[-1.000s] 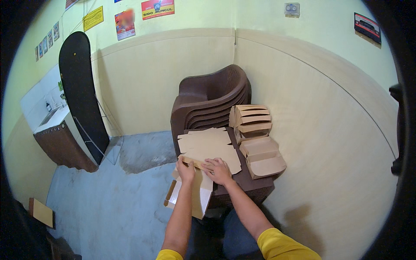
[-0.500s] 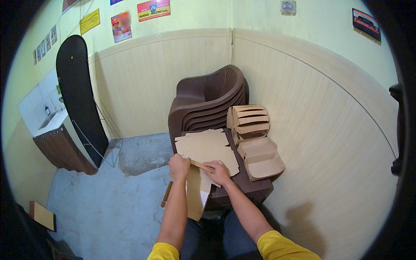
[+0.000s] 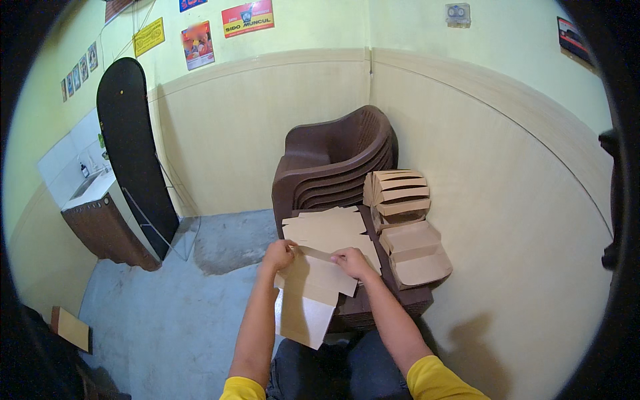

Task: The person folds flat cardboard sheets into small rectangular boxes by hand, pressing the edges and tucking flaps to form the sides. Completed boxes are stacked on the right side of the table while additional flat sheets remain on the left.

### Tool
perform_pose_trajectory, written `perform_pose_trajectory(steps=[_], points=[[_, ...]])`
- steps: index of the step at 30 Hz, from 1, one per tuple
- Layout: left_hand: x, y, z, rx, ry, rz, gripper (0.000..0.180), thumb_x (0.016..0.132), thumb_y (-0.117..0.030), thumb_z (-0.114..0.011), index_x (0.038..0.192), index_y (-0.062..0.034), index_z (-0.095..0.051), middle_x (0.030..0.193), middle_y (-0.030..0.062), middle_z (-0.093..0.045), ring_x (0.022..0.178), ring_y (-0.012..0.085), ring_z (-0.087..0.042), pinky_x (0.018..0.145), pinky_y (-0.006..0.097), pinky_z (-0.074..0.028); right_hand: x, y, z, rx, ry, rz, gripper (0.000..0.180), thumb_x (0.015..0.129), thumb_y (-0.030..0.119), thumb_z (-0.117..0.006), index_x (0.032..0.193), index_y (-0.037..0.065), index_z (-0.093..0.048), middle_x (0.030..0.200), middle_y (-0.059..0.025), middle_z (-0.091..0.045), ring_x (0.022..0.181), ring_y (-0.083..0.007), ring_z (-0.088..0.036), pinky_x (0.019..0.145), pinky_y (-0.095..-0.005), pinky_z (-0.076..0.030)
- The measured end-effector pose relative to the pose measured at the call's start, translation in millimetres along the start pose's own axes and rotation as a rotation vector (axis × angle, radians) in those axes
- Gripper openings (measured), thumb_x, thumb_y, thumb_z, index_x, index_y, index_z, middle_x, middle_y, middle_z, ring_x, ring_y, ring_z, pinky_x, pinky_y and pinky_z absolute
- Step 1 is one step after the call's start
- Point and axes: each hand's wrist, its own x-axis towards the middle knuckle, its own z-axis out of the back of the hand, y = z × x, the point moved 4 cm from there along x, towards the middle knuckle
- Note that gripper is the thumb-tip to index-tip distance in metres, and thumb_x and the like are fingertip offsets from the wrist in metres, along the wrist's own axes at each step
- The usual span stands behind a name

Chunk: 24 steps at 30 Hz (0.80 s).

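A brown cardboard box blank (image 3: 315,275), partly folded, lies between my hands over the front of the brown seat. Its near panel (image 3: 303,317) hangs past the seat's edge and has a shiny pale inner face. My left hand (image 3: 279,255) is closed on the left end of the blank's far edge strip (image 3: 312,253). At the strip's right end, my right hand (image 3: 351,262) pinches with thumb and fingers. Beyond them lies a pile of flat cardboard blanks (image 3: 327,225), partly covered by the one I hold.
Right of the pile sit an open folded box (image 3: 419,257) and several nested boxes (image 3: 401,190). Stacked brown plastic chairs (image 3: 313,143) stand behind, near the wall corner. Far left are a black ironing board (image 3: 130,133) and a sink counter (image 3: 93,187).
The edge strip, seen edge-on before, now shows its face. My fingers have shifted to its two ends, and the near panel lies more open. The whole view has moved slightly.
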Motion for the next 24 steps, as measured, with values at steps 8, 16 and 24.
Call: perform_pose_trajectory(steps=[8,16,24], points=[[7.3,23.3,1.5,-0.273,0.118,-0.203,0.022,0.085,-0.020,-0.086,0.103,-0.0072,-0.084,0.086,0.0076,-0.079,0.077,0.0212,-0.072,0.079,0.037,-0.058,17.2,8.6,16.5,-0.107,0.097,-0.032,0.029,0.093,0.032,-0.079,0.108,0.008,-0.083,0.100,-0.0183,-0.080,0.095,-0.0341,-0.078,0.091,-0.0431,-0.059],[-2.8,26.1,-16.6,-0.252,-0.052,-0.073,0.022,0.094,-0.020,-0.081,0.098,0.0022,-0.077,0.083,0.0112,-0.079,0.072,0.0200,-0.074,0.072,0.036,-0.058,6.2,-10.7,21.6,-0.025,-0.135,-0.027,0.034,0.084,0.024,-0.090,0.112,0.007,-0.082,0.111,-0.0141,-0.081,0.107,-0.0257,-0.076,0.098,-0.0382,-0.057],[-24.3,16.7,-25.6,-0.345,-0.183,-0.107,0.028,0.092,-0.013,-0.082,0.114,0.0001,-0.072,0.087,0.0138,-0.077,0.077,0.0222,-0.075,0.075,0.037,-0.058,2.1,-33.1,21.5,0.105,-0.206,-0.073,0.045,0.079,0.015,-0.092,0.122,0.009,-0.079,0.121,-0.0135,-0.079,0.116,-0.0261,-0.074,0.104,-0.0378,-0.056]])
